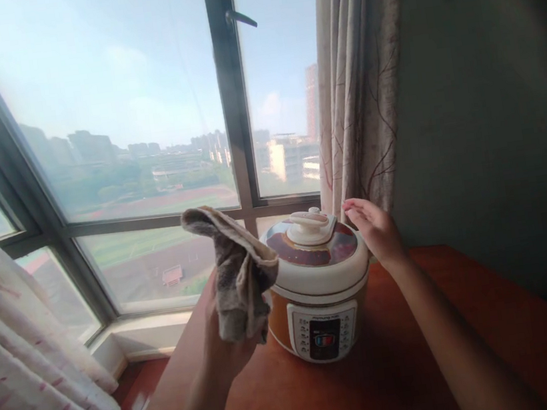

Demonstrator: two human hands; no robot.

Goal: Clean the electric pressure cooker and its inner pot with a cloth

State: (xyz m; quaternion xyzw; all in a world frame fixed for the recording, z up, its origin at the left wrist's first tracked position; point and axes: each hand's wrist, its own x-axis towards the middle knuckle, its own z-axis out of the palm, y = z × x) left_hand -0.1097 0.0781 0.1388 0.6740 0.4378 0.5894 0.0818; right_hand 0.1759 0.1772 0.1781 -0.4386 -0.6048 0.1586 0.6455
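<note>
A bunched grey and beige cloth is gripped in my left hand, raised in front of the left side of an electric pressure cooker. The cooker stands upright with its lid on; a white handle tops the lid. Its control panel faces me. My right hand is beside the lid's right edge, with fingers partly bent and spaced apart and nothing seen in them. Whether those fingertips touch the cooker I cannot tell.
The cooker rests on a reddish-brown wooden table. Behind it are a window frame with a handle and a hanging curtain. Another curtain hangs at the left. A dark wall is at the right.
</note>
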